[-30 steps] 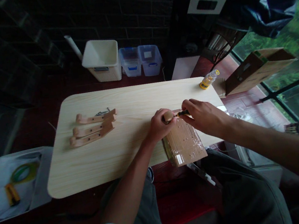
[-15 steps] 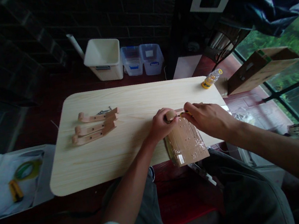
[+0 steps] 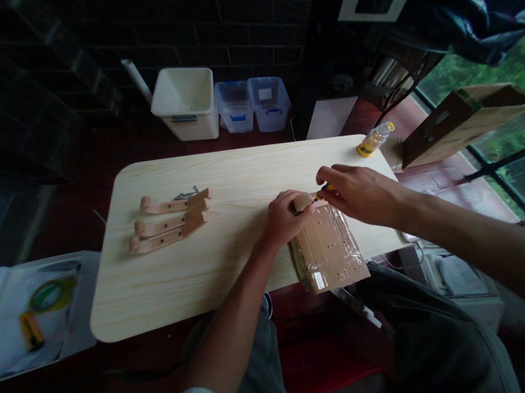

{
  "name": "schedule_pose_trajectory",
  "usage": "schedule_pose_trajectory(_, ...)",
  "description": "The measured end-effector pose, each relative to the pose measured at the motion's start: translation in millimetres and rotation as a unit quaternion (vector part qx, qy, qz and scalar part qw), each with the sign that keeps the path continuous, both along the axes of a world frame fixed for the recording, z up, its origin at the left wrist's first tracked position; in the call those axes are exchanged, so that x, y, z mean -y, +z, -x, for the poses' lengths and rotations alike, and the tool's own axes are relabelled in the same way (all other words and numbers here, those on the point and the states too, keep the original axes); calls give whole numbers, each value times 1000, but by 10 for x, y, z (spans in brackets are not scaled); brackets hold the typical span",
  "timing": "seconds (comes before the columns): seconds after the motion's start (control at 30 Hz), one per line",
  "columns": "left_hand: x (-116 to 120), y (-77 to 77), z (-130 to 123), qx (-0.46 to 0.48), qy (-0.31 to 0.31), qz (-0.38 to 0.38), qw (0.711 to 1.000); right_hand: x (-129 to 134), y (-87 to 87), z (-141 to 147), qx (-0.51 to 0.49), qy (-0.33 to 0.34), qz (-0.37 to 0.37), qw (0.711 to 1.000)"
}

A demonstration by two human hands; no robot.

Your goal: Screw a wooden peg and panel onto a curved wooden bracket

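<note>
My left hand [image 3: 284, 218] is closed around a wooden piece [image 3: 302, 201], its rounded end showing between the fingers. My right hand [image 3: 356, 192] pinches a small yellow and black screwdriver [image 3: 323, 192], whose tip points left at the wooden piece. Beneath and in front of both hands lies a cardboard piece [image 3: 330, 249] wrapped in clear tape, with small dark holes, reaching over the table's near edge. On the left of the table [image 3: 234, 181] are several curved wooden parts [image 3: 163, 240] with dark holes, and some small metal items [image 3: 184, 195] behind them.
A clear bottle with yellow ends [image 3: 374, 139] lies at the table's back right corner. Beyond the table stand a white bin [image 3: 185, 105] and two clear boxes [image 3: 269, 104]. An open white box [image 3: 72, 311] is at left, a cardboard box [image 3: 465, 120] at right.
My right hand has shifted slightly up and its fingers have changed their grip on the screwdriver. My left hand holds the wooden piece as before. The whole view has moved slightly.
</note>
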State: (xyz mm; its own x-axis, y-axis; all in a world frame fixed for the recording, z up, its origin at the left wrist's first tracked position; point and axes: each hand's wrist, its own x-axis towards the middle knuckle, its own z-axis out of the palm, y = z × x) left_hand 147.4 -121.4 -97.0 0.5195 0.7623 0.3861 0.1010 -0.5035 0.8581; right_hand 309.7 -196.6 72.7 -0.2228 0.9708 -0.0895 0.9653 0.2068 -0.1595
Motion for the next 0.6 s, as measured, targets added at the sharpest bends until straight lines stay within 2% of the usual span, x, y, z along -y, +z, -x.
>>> schedule_pose_trajectory(0.27,7,-3,-13,-11,25,-1,1000,-251,4,-3,26,32,5,999)
schedule_pose_trajectory(0.4,8,-17,-33,-9,37,14,999,-329,18,-17,34,26,1,999)
schedule_pose_trajectory(0.6,-10,-27,-55,4,15,36,999,-410,51,-22,40,22,13,999)
